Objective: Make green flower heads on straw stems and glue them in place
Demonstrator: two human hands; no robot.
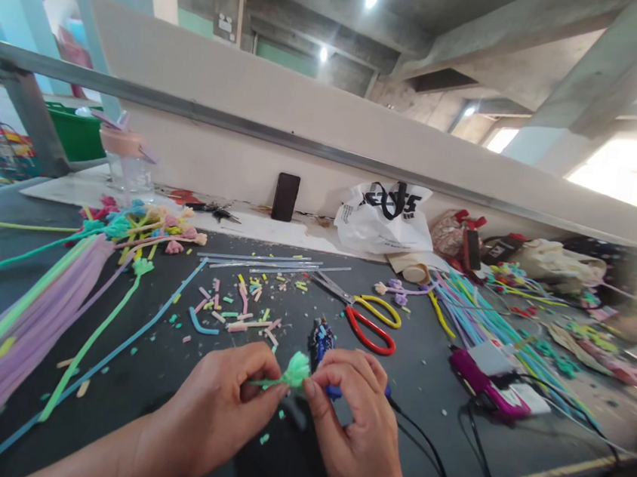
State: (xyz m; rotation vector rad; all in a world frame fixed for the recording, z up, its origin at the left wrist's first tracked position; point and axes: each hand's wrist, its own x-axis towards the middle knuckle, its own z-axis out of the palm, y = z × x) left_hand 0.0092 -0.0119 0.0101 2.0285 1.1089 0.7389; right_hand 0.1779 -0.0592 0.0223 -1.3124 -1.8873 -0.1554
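Observation:
My left hand (pixel 221 403) pinches the stem of a small mint-green pipe-cleaner flower (pixel 294 373) just above the dark table (pixel 179 376). My right hand (pixel 353 417) is closed on the flower's fluffy head from the right, and a blue tool handle (pixel 336 392) shows under its fingers. A dark blue tool tip (pixel 320 339) lies just behind the flower. Red and yellow handled scissors (pixel 370 321) lie behind my right hand.
Long pipe cleaners (pixel 26 314) and finished flowers (pixel 143 224) lie at the left. Cut scraps (pixel 237 306) litter the middle. More coloured stems (pixel 475 316), a pink device with black cable (pixel 485 381), a white bag (pixel 386 219), a phone (pixel 286 197) and a jar (pixel 126 165) stand behind.

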